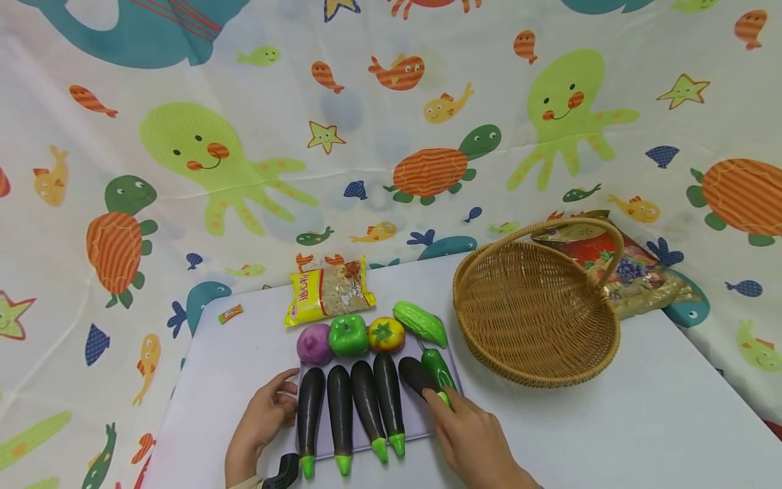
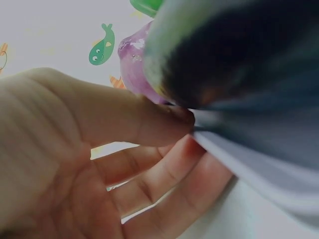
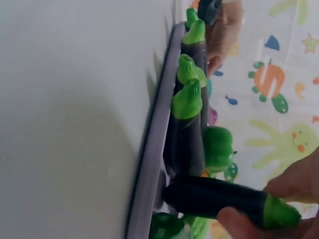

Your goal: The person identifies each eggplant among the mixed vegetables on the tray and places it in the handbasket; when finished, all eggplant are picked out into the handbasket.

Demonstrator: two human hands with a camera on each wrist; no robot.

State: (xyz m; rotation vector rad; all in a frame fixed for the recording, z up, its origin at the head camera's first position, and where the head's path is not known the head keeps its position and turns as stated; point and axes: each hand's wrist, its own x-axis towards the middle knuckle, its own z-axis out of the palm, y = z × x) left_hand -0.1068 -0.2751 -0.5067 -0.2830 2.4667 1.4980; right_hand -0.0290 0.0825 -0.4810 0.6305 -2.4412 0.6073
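My right hand [image 1: 473,435] grips an eggplant [image 1: 415,375] near its green stem end, above the right side of a lavender tray [image 1: 421,424]. In the right wrist view this eggplant [image 3: 214,196] is tilted, its dark tip low by the tray. Thumb above and fingers below, my left hand [image 2: 144,134] pinches the tray's left edge. Several more eggplants [image 1: 340,411] lie side by side on the tray, stems toward me. Behind them sit a purple onion [image 1: 314,344], a green bell pepper [image 1: 349,335], a tomato [image 1: 386,334] and a bitter melon [image 1: 420,324]. A green chili pepper [image 1: 435,367] lies beside the held eggplant.
A wicker basket [image 1: 537,312] with a tall handle stands right of the tray. Behind it leans a red and gold bag [image 1: 629,265]. A yellow snack bag [image 1: 330,292] and a small orange packet [image 1: 230,314] lie toward the back. A sea-animal cloth hangs behind the white table.
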